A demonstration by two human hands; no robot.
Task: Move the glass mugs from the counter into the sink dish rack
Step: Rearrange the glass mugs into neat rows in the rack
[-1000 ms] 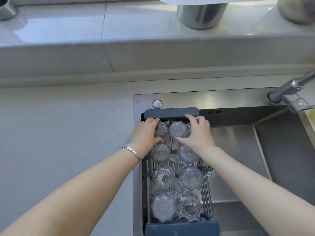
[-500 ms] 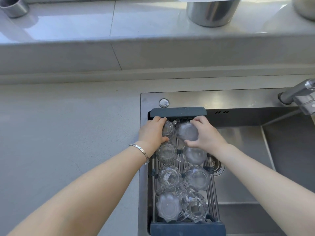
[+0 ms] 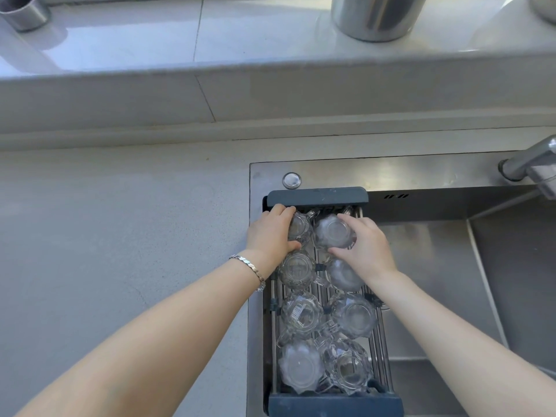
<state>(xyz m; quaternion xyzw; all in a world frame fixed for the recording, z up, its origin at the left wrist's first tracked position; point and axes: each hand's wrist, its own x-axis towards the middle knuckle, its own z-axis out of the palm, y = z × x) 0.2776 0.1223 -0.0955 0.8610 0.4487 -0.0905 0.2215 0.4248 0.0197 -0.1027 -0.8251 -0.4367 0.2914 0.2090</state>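
Centre frame, left hand (image 3: 270, 233) and right hand (image 3: 365, 246) each clasp an upturned faceted clear-glass mug (image 3: 332, 231), seating both at the grey wire dish rack's (image 3: 317, 196) far end to drain.

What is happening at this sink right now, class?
A person is loading glass mugs into a dish rack set across the left side of the sink. The left hand grips the far-left mug and the right hand grips the far-right mug, both in the rack's far row. Six more mugs fill the three nearer rows, two per row. The counter to the left shows no mugs.
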